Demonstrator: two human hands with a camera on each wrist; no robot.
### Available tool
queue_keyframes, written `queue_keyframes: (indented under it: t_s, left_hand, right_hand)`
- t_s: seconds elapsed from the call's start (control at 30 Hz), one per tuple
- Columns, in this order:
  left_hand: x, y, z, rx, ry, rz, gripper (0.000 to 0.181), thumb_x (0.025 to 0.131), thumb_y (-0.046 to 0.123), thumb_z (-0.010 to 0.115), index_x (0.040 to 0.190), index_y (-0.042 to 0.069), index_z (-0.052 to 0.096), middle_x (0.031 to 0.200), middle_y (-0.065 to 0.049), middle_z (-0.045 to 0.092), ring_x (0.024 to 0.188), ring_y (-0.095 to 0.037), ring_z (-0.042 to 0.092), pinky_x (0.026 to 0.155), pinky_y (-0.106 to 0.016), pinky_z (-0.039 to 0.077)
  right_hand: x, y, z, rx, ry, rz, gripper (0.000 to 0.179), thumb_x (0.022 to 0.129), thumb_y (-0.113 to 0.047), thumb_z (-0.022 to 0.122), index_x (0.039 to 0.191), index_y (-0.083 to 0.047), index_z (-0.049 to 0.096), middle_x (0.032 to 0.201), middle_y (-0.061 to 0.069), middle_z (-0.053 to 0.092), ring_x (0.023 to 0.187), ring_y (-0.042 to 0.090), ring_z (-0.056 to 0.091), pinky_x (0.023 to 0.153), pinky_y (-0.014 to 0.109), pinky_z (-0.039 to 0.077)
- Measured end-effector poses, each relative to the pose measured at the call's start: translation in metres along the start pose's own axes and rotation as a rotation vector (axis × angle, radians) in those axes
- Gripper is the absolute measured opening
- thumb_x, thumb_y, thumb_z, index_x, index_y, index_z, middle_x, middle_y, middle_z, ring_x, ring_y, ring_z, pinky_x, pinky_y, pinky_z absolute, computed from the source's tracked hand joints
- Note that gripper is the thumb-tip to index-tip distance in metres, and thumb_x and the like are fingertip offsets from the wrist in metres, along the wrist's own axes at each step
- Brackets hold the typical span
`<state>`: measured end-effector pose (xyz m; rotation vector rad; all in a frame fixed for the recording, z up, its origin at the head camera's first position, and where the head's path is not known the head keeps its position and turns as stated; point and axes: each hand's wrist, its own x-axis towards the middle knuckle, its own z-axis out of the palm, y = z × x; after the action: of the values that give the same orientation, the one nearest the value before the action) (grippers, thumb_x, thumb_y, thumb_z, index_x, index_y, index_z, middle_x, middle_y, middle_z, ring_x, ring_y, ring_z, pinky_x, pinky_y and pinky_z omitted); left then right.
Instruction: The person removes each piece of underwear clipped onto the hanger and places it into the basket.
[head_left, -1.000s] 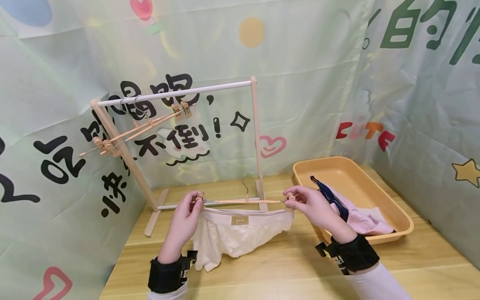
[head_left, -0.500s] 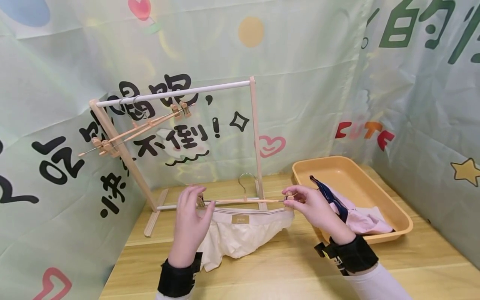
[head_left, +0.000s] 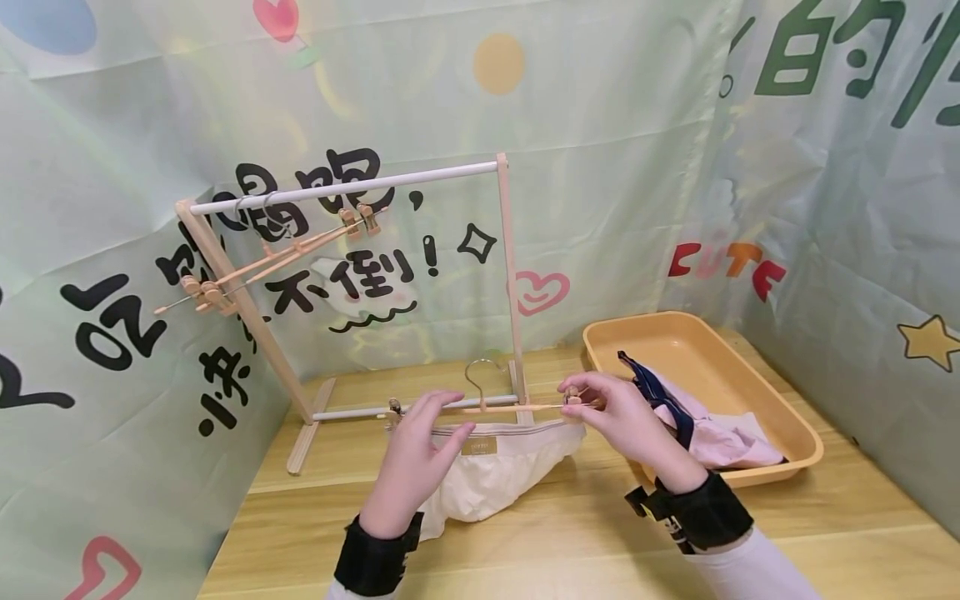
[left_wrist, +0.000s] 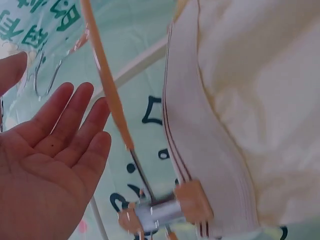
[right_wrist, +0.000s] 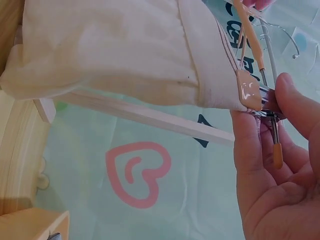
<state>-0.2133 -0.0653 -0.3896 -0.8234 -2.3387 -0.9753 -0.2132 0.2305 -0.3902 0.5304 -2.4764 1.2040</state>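
Note:
Cream underpants (head_left: 495,479) with a pale waistband hang from an orange clip hanger (head_left: 517,409), the waistband held in a clip at each end. My right hand (head_left: 622,425) pinches the right clip (right_wrist: 250,91) between thumb and fingers. Off the left clip (left_wrist: 194,201), my left hand (head_left: 416,462) is held with fingers extended in front of the hanger's left part. In the left wrist view its palm and fingertips show beside the bar, with nothing gripped. The hanger's metal hook (head_left: 468,373) points up between the hands.
Behind the hands stands a wooden rack (head_left: 512,275) with a white top rail (head_left: 420,177). Two clip hangers (head_left: 292,250) hang at its left. On the right, a yellow-orange tray (head_left: 690,321) holds pink and navy cloth (head_left: 731,442). Printed fabric walls surround the wooden table (head_left: 570,542).
My left hand has let go of the left clip, spread its fingers and moved right along the hanger. The hanger has tilted and its hook has shifted left. My right hand keeps its pinch.

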Motion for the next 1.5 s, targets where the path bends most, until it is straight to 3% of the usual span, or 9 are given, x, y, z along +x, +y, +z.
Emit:
queue_keyframes:
  t_s: [0.13,0.2,0.23,0.47,0.8,1.03,1.27,1.5]
  left_hand:
    - [0.0,0.003,0.008,0.001,-0.024,-0.024,0.04,0.091,0.033,0.062,0.124,0.011,0.058,0.121,-0.005,0.062,0.09,-0.01,0.061,0.089,-0.041,0.053]
    - [-0.001,0.005,0.011,-0.005,-0.034,-0.048,0.039,0.092,0.033,0.061,0.124,0.011,0.058,0.121,-0.004,0.063,0.111,-0.012,0.055,0.092,-0.04,0.052]
    - [-0.001,0.005,0.012,-0.008,-0.041,-0.065,0.039,0.092,0.034,0.06,0.124,0.012,0.058,0.121,-0.003,0.063,0.112,-0.012,0.054,0.09,-0.039,0.053]
    - [-0.004,0.002,0.022,-0.007,-0.06,-0.076,0.031,0.093,0.035,0.059,0.115,0.015,0.061,0.114,-0.001,0.065,0.102,-0.009,0.057,0.083,-0.037,0.055]
    - [-0.005,0.002,0.023,0.01,-0.13,-0.082,0.009,0.092,0.021,0.062,0.097,0.016,0.068,0.091,0.003,0.067,0.082,-0.005,0.057,0.069,-0.031,0.055]
    - [-0.004,0.0,0.021,0.023,-0.181,-0.091,0.011,0.092,0.02,0.061,0.097,0.015,0.069,0.09,0.001,0.069,0.075,-0.007,0.054,0.064,-0.03,0.051]
    - [-0.005,-0.004,0.021,-0.022,-0.225,-0.102,0.013,0.093,0.021,0.06,0.098,0.015,0.07,0.089,0.002,0.07,0.073,-0.005,0.055,0.064,-0.029,0.052]
    - [-0.005,-0.006,0.019,-0.042,-0.23,-0.12,0.013,0.093,0.022,0.059,0.097,0.015,0.07,0.089,0.003,0.07,0.072,-0.006,0.054,0.063,-0.028,0.051]
  right_hand:
    - [-0.001,-0.003,0.002,-0.01,-0.006,-0.012,0.021,0.082,-0.018,0.073,0.102,-0.017,0.067,0.091,0.002,0.069,0.081,0.013,0.06,0.069,0.039,0.058]
    - [-0.002,-0.004,0.003,-0.013,-0.011,-0.019,0.021,0.082,-0.019,0.072,0.102,-0.018,0.067,0.092,0.002,0.069,0.082,0.013,0.06,0.069,0.039,0.058]
    - [-0.002,-0.004,0.003,-0.014,-0.015,-0.021,0.021,0.083,-0.02,0.072,0.103,-0.018,0.067,0.092,0.002,0.069,0.082,0.012,0.06,0.069,0.038,0.058]
    - [-0.004,-0.007,0.007,0.009,-0.037,-0.039,0.02,0.084,-0.021,0.071,0.103,-0.02,0.066,0.095,0.003,0.069,0.082,0.012,0.06,0.066,0.036,0.057]
    - [-0.007,-0.011,0.008,-0.016,-0.062,-0.067,0.021,0.083,-0.024,0.072,0.103,-0.022,0.067,0.097,-0.001,0.069,0.08,0.008,0.058,0.062,0.031,0.056]
    - [-0.008,-0.012,0.008,-0.008,-0.088,-0.073,0.021,0.084,-0.026,0.07,0.104,-0.022,0.066,0.099,-0.003,0.067,0.08,0.008,0.057,0.063,0.03,0.056]
    - [-0.009,-0.013,0.007,-0.015,-0.099,-0.103,0.024,0.083,-0.025,0.071,0.106,-0.02,0.066,0.099,-0.002,0.067,0.082,0.008,0.057,0.068,0.033,0.058]
    - [-0.009,-0.014,0.008,-0.057,-0.079,-0.151,0.026,0.083,-0.029,0.071,0.107,-0.021,0.066,0.099,-0.002,0.068,0.083,0.007,0.057,0.067,0.034,0.056]
